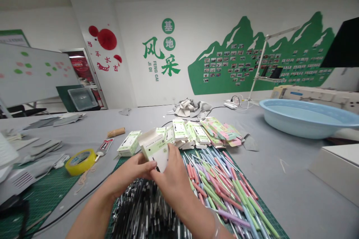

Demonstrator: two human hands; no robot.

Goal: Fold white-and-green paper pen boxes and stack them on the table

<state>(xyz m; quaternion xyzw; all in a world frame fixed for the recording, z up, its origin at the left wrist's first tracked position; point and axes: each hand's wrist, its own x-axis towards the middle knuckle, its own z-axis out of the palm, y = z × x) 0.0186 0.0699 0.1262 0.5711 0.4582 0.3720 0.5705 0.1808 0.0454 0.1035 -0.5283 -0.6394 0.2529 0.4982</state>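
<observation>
Here, in the head view, both hands meet over the near middle of the grey desk [280, 194]. The left hand [131, 173] and the right hand [171, 179] each close their grip on a small white-and-green cardboard box [155, 152], held up just above a dark heap of black pens [140, 213] on the green cutting mat [276, 227]. Just right of the hands lies a spread of pastel pen barrels [224, 190] in pink, green, blue and purple. Behind the held box, toward the desk's middle, sits a pile of flat printed cartons [202, 132]. Near the left edge lies a yellow tape roll [80, 161]; toward the far right edge stands a pale blue plastic basin [305, 117].
</observation>
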